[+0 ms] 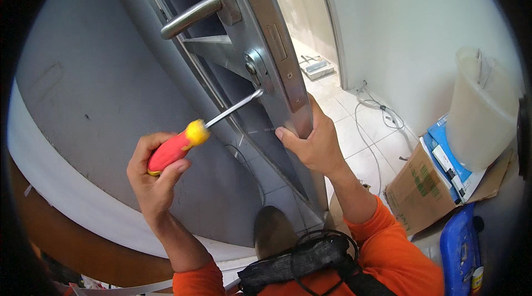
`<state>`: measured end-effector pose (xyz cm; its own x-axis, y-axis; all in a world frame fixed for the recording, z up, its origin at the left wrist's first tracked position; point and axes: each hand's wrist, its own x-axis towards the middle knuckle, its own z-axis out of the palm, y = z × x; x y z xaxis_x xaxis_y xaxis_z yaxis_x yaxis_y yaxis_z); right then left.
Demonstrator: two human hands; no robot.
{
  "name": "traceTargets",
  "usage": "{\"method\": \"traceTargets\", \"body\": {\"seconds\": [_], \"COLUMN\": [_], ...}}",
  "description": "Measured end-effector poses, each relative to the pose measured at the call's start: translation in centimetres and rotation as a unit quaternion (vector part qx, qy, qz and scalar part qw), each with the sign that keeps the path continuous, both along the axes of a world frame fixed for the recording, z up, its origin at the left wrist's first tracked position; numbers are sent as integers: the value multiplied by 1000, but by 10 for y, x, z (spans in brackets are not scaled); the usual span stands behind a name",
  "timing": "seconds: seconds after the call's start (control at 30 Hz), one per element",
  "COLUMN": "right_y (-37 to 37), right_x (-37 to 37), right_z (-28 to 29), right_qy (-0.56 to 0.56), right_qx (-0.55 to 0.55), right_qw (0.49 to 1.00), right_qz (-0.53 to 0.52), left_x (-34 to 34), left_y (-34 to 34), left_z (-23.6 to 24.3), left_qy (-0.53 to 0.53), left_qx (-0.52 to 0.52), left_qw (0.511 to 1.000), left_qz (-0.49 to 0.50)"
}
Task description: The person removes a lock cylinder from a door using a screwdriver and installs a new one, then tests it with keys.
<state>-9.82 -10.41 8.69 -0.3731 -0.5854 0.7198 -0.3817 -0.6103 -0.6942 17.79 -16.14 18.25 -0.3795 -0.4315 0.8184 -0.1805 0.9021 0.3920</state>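
In my left hand (152, 171) is a screwdriver (172, 152) with a red and yellow handle, my fingers wrapped round the grip. Its metal shaft slants up to the right, and the tip is at the lower end of the lock cylinder plate (256, 69) on a grey metal door (244, 35). Whether the tip sits in a screw is too small to tell. My right hand (313, 143) grips the door's edge below the lock, thumb on the near face and fingers behind. Above the lock, a lever handle (194, 16) sticks out to the left.
A cardboard box (421, 190) with a translucent bin (479, 113) on top stands at the right, by a blue plastic piece (461, 243). A grey cable (382, 108) lies on the white tiles near the wall. Beyond the doorway is a tray (318, 69) on the floor.
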Motion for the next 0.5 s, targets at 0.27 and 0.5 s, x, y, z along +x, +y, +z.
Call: {"method": "traceTargets", "body": {"seconds": [0.27,0.5], "right_y": [2,2], "right_x": [5,6], "right_z": [1,1], "right_qy": [-23,-17], "right_qx": [11,27], "right_qw": [1000,999], "right_qz": [-4,5], "left_x": [-6,-3], "left_y": [22,28], "left_z": [23,28], "left_qy": [58,74], "left_qx": [36,67], "left_qw": [996,995], "left_qz": [61,16]}}
